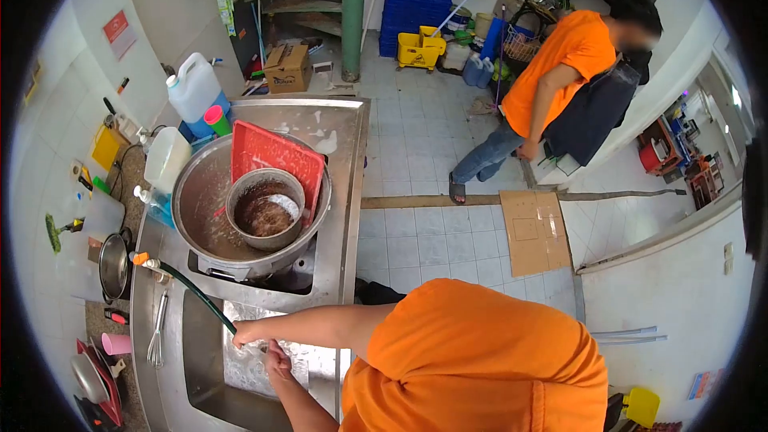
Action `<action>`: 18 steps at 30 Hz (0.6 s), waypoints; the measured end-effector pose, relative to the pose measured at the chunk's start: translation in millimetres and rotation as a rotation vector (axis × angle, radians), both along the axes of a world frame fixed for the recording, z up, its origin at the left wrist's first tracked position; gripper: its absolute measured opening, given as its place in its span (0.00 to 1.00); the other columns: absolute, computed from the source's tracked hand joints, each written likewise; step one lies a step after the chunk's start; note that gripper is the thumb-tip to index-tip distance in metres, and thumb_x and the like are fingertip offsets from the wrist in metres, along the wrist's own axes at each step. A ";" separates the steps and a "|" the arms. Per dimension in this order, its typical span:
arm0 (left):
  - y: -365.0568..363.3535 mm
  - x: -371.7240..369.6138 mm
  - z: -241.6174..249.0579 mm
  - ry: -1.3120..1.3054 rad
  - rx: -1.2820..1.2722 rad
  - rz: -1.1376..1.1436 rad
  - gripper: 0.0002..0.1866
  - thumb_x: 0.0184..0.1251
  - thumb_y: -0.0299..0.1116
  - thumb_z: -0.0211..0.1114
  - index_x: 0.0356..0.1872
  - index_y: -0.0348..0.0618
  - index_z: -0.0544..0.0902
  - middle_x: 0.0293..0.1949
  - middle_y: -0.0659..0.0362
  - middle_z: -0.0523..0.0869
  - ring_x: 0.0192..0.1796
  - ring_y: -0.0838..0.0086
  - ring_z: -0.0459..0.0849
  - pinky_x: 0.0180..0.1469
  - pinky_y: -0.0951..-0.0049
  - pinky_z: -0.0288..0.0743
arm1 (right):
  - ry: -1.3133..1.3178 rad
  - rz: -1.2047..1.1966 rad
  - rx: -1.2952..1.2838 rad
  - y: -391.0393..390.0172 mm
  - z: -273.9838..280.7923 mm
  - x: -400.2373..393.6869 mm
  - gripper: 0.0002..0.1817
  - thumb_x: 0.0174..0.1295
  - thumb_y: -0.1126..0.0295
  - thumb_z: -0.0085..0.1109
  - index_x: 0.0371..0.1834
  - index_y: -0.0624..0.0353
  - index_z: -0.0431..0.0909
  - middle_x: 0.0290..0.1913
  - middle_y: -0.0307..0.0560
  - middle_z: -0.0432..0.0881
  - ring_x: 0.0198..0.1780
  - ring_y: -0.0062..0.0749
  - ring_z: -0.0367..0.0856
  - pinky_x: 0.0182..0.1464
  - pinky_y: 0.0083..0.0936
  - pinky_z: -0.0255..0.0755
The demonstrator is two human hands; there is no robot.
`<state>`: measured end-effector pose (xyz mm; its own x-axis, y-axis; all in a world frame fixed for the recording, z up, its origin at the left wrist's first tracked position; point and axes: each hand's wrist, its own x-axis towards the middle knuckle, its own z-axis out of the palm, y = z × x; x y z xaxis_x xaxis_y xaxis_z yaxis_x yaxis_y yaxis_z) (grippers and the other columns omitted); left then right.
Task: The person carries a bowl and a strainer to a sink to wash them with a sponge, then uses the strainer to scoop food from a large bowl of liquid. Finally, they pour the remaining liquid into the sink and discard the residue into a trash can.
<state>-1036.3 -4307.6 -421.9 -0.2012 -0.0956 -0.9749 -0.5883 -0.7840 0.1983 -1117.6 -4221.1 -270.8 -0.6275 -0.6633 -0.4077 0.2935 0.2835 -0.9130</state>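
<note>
My right hand (248,333) is wrapped around the end of a dark green hose (196,294) over the sink basin (204,352). The hose runs back to an orange connector (141,258) at the tap. Just below the hose end, my left hand (278,362) has its fingers loosely bent, with nothing visible in it. Shiny wet metal (240,316) shows under both hands. Beside the basin stands a large metal pot (200,228) holding a red tray (268,152) and a smaller pot (264,204) with brown residue inside.
A whisk (158,332) lies on the counter left of the basin. Behind the big pot stand a jug of blue liquid (196,84) and a white container (166,156). Another person (560,72) in orange stands across the tiled floor, near a cardboard sheet (534,232).
</note>
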 end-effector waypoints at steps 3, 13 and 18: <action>-5.4 45.8 11.5 0.360 0.196 0.055 0.15 0.81 0.44 0.47 0.36 0.50 0.77 0.24 0.66 0.75 0.16 0.79 0.68 0.15 0.82 0.62 | -0.158 -0.002 0.007 -7.9 -17.6 1.2 0.16 0.43 0.68 0.71 0.34 0.61 0.78 0.28 0.46 0.78 0.29 0.36 0.77 0.27 0.38 0.69; 1.3 33.2 11.7 0.361 0.110 0.109 0.10 0.78 0.29 0.47 0.45 0.44 0.79 0.32 0.65 0.82 0.30 0.83 0.79 0.26 0.87 0.77 | -0.281 -0.039 0.009 14.7 25.3 7.3 0.17 0.47 0.69 0.70 0.40 0.59 0.76 0.28 0.44 0.75 0.25 0.32 0.74 0.23 0.33 0.68; 9.6 38.4 21.2 0.298 0.098 0.375 0.16 0.79 0.44 0.51 0.28 0.54 0.74 0.16 0.71 0.68 0.12 0.83 0.62 0.12 0.83 0.60 | -0.334 0.034 0.026 17.7 35.2 8.8 0.33 0.48 0.68 0.67 0.58 0.61 0.64 0.27 0.46 0.74 0.25 0.30 0.75 0.22 0.31 0.66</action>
